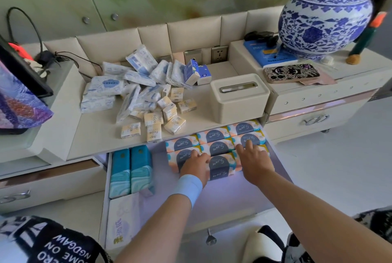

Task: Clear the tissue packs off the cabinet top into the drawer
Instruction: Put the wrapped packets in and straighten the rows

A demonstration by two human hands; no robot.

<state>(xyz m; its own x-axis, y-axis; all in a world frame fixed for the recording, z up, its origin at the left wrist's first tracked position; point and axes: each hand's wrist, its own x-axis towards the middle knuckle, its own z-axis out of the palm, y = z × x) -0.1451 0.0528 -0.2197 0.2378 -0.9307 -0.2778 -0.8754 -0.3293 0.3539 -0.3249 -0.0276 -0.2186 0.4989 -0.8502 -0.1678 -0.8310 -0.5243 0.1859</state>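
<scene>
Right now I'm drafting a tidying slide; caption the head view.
Left hand and right hand rest on patterned packs in the open drawer; tissue packs crowd the cabinet top.

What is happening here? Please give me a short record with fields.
Place: cabinet top with open drawer below
On top: loose pile of tissue packs, white tissue box, phone, vase
In drawer: rows of orange-and-navy packs, two teal packs
Left hand: rests on the orange-and-navy packs
Right hand: fingers spread on the same packs
Left to do: pile on top not yet moved
</scene>
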